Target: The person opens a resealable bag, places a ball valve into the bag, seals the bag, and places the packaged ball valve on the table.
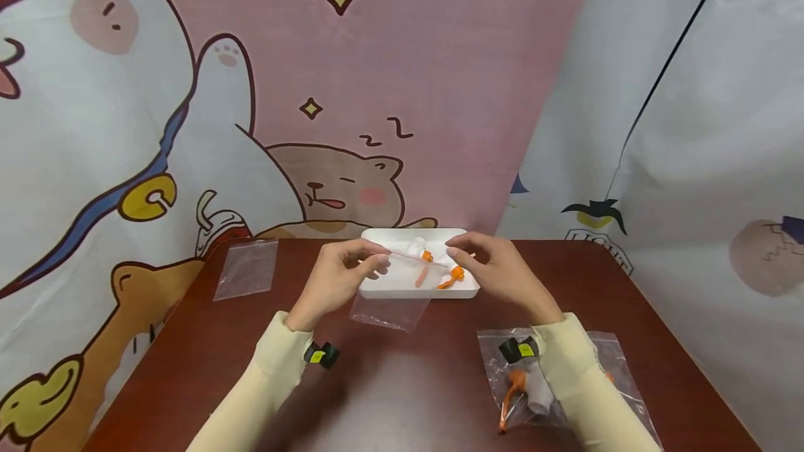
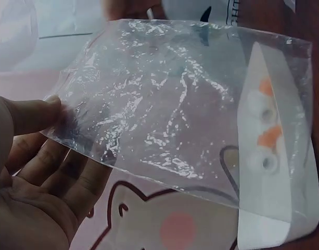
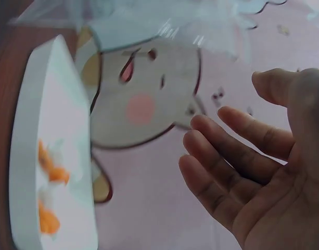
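Note:
My left hand [image 1: 342,274] pinches a clear plastic bag [image 2: 154,104] by one edge between thumb and fingers. The bag hangs spread out in front of the white tray [image 1: 383,292], and part of the tray shows through it. At the bag's other side is my right hand [image 3: 253,172], its fingers loosely bent and apart from the bag in the right wrist view. Inside the tray lie small orange pieces [image 1: 456,275] with white, tube-like pieces [image 2: 267,161] beside them. Their exact kind is too small to tell.
Another clear bag [image 1: 246,270] lies flat at the table's back left. Under my right forearm lies a clear bag [image 1: 493,361] containing an orange-handled item [image 1: 515,386] and a white cylinder [image 1: 539,389]. A printed curtain [image 1: 440,89] hangs behind the brown table [image 1: 389,396].

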Available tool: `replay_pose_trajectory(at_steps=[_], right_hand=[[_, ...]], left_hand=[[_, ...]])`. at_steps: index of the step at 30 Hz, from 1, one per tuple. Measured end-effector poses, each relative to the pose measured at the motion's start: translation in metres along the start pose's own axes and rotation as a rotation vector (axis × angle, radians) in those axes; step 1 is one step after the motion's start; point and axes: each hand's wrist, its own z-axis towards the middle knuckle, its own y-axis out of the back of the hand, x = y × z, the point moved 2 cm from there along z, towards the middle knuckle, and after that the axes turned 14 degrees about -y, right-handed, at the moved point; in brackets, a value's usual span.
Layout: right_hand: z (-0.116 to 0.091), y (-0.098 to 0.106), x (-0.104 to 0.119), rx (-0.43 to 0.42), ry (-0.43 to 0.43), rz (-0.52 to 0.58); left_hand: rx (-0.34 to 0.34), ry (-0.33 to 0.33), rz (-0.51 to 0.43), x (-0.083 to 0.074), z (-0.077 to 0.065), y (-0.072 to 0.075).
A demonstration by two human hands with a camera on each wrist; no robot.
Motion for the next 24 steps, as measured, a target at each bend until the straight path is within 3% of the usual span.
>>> replay_pose_trajectory(at_steps=[7, 16, 24], right_hand=[[-0.016, -0.006, 0.032, 0.041, 0.134, 0.088], [-0.032, -0.011, 0.048, 0.048, 0.310, 0.053], [-0.039, -0.012, 0.048, 0.044, 0.324, 0.050]], left_hand=[[0.036, -0.061, -0.016, -0.011, -0.001, -0.012], [0.095, -0.106, -0.038, -0.017, -0.005, -0.025], [0.106, -0.124, -0.047, -0.022, -0.007, -0.030]])
